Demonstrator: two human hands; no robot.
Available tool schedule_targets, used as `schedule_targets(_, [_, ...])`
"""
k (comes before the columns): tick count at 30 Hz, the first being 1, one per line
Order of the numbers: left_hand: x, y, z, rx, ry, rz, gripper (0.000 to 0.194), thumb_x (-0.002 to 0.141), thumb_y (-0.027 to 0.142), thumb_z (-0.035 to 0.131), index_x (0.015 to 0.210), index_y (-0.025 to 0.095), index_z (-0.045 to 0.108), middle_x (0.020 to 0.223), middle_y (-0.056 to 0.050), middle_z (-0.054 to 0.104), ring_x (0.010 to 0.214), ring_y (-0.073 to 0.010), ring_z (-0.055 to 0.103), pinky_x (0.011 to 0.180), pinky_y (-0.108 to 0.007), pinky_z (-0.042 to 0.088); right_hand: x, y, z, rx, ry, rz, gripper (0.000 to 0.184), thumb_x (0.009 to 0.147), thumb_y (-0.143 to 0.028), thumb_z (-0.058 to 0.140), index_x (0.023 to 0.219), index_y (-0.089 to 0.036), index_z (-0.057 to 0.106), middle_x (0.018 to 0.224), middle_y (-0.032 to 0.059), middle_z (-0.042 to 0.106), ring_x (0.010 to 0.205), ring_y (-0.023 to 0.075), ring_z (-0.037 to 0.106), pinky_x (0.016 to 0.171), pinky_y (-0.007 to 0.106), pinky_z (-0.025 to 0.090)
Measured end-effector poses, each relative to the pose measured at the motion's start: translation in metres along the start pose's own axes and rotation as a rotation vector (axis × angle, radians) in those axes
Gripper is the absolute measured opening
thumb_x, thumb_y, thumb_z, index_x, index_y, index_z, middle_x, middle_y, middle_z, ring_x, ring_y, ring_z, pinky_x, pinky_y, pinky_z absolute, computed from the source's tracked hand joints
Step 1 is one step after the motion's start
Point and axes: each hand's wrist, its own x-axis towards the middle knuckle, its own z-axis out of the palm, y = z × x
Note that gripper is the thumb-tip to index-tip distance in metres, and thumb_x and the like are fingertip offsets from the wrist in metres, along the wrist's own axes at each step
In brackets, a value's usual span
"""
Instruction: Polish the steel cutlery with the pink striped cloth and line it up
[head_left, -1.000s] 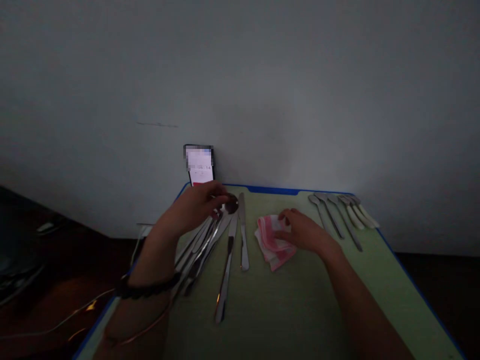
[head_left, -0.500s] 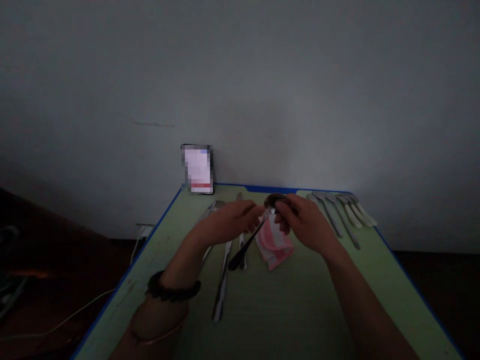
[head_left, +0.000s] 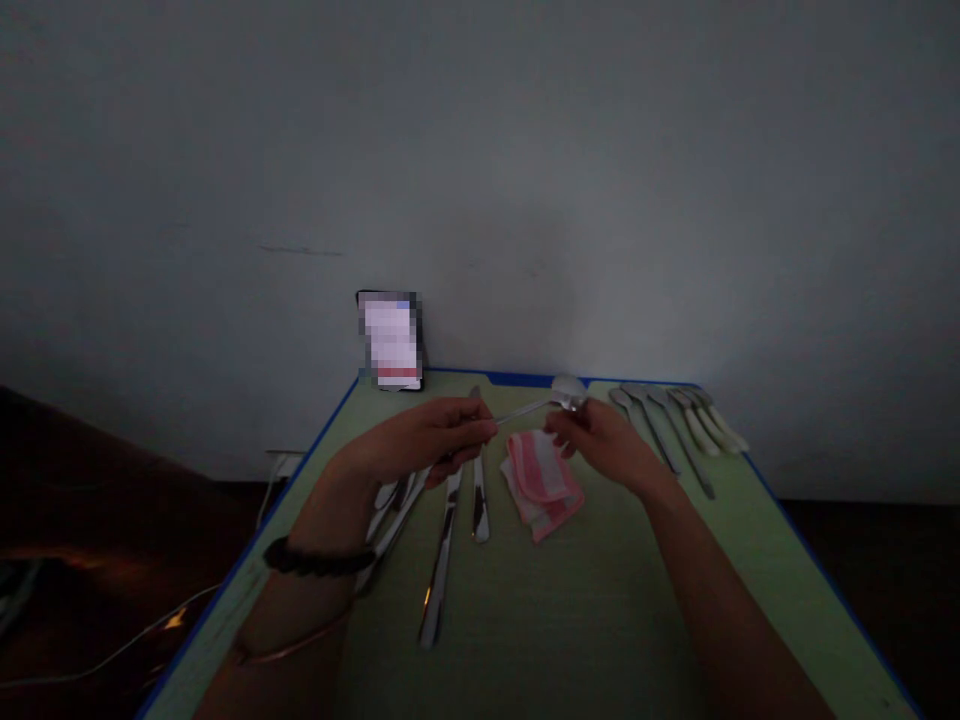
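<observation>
Where the view begins at the left, a white cord [head_left: 150, 625] runs beside the pale green, blue-edged desk [head_left: 592, 620]. A phone [head_left: 393, 340] leans against the grey wall [head_left: 675, 180] at the far left corner, its lit screen blurred out. Your left arm wears a black beaded bracelet [head_left: 319, 558] and a thin bangle [head_left: 296, 646], and it partly covers a loose group of metal cutlery [head_left: 394, 520] on the desk. Your left hand [head_left: 480, 430] has its fingertips clamped on the handle of a spoon [head_left: 568, 390], raised above the desk between your two hands. That spoon is all metal and plain, with a slim, straight handle sloping up rightward into a broad oval bowl; the bowl is pale, with bright glints and a darker lower part. Below the left hand lie a long shiny knife [head_left: 437, 585] and, just right of it, a second knife [head_left: 480, 500]. Next comes a folded cloth [head_left: 541, 480], striped pink and white, lying beneath the gap between your hands. Your right hand [head_left: 568, 425] is curled at the bowl's lower edge, but you cannot tell whether its fingers grip it. Farther right, grey metal utensils [head_left: 660, 425] lie side by side, then white-handled utensils [head_left: 705, 425] near the corner.
</observation>
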Motion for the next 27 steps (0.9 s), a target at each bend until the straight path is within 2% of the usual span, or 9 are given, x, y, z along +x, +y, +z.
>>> schedule_targets(3, [-0.001,-0.006,-0.006,0.105,0.055,-0.039,0.029,0.087,0.046,0.04,0.076,0.02,0.041,0.06,0.006,0.041,0.04,-0.0049,0.034,0.037,-0.018,0.027,-0.006,0.005,0.012,-0.416,-0.242,0.032,0.028,0.083,-0.036,0.048,0.098,-0.015,0.059,0.084,0.0066,0.066,0.073,0.0154,0.061,0.064,0.026,0.045])
schedule_targets(5, [0.001,-0.008,-0.007,0.181,0.119,-0.027,0.029,0.087,0.046,0.039,0.075,0.02,0.042,0.061,0.005,0.04,0.046,-0.0067,0.036,0.041,-0.019,0.029,-0.01,0.005,0.025,-0.569,-0.243,0.035,0.031,0.076,-0.037,0.057,0.097,-0.014,0.059,0.095,0.0107,0.065,0.085,0.021,0.06,0.071,0.029,0.044])
schedule_targets(7, [0.003,-0.008,-0.007,0.25,0.181,-0.007,0.028,0.087,0.045,0.038,0.075,0.02,0.044,0.063,0.004,0.042,0.052,-0.0086,0.038,0.046,-0.02,0.033,-0.013,0.003,0.037,-0.628,-0.19,0.061,0.046,0.065,-0.034,0.066,0.105,-0.012,0.055,0.109,0.0174,0.059,0.097,0.0281,0.056,0.077,0.034,0.042])
schedule_targets(10, [0.003,-0.003,-0.006,0.339,0.231,-0.028,0.028,0.086,0.044,0.037,0.077,0.019,0.047,0.064,0.003,0.046,0.056,-0.0106,0.041,0.052,-0.022,0.035,-0.014,0.002,0.043,-0.682,-0.169,0.085,0.044,0.07,-0.027,0.059,0.11,-0.011,0.052,0.111,0.0204,0.057,0.098,0.0299,0.055,0.077,0.036,0.041])
schedule_targets(13, [0.002,0.001,-0.006,0.424,0.243,-0.038,0.029,0.086,0.043,0.035,0.078,0.019,0.048,0.065,0.002,0.046,0.058,-0.012,0.043,0.054,-0.023,0.036,-0.012,0.003,0.028,-0.675,-0.203,0.087,0.027,0.076,-0.026,0.05,0.098,-0.013,0.057,0.097,0.0161,0.063,0.085,0.0251,0.06,0.07,0.032,0.041])
schedule_targets(17, [-0.001,0.004,-0.005,0.448,0.236,-0.039,0.029,0.087,0.042,0.034,0.077,0.019,0.049,0.065,0.002,0.047,0.059,-0.0127,0.044,0.055,-0.024,0.036,-0.012,0.006,-0.003,-0.601,-0.275,0.068,0.018,0.075,-0.026,0.051,0.087,-0.015,0.06,0.083,0.0085,0.067,0.071,0.0177,0.06,0.061,0.025,0.039])
schedule_targets(20, [-0.001,0.004,-0.005,0.468,0.228,-0.055,0.029,0.086,0.042,0.035,0.075,0.019,0.049,0.064,0.002,0.048,0.058,-0.0128,0.044,0.055,-0.024,0.035,-0.012,0.007,-0.018,-0.538,-0.293,0.036,0.016,0.077,-0.023,0.048,0.083,-0.016,0.061,0.083,0.0062,0.067,0.071,0.0154,0.059,0.06,0.023,0.038])
schedule_targets(23, [0.0,0.003,-0.005,0.491,0.235,-0.054,0.029,0.086,0.042,0.035,0.074,0.019,0.049,0.064,0.001,0.048,0.059,-0.0132,0.045,0.055,-0.024,0.035,-0.011,0.008,-0.025,-0.494,-0.247,0.016,0.017,0.076,-0.02,0.046,0.083,-0.016,0.061,0.081,0.0054,0.066,0.071,0.0149,0.057,0.062,0.023,0.038])
schedule_targets(27, [0.001,0.002,-0.006,0.507,0.251,-0.041,0.03,0.087,0.04,0.031,0.076,0.018,0.049,0.065,0.001,0.047,0.059,-0.0132,0.044,0.054,-0.024,0.035,-0.011,0.016,-0.042,-0.462,-0.089,0.047,0.021,0.079,-0.022,0.04,0.082,-0.015,0.059,0.074,0.005,0.061,0.065,0.0145,0.053,0.057,0.025,0.038])
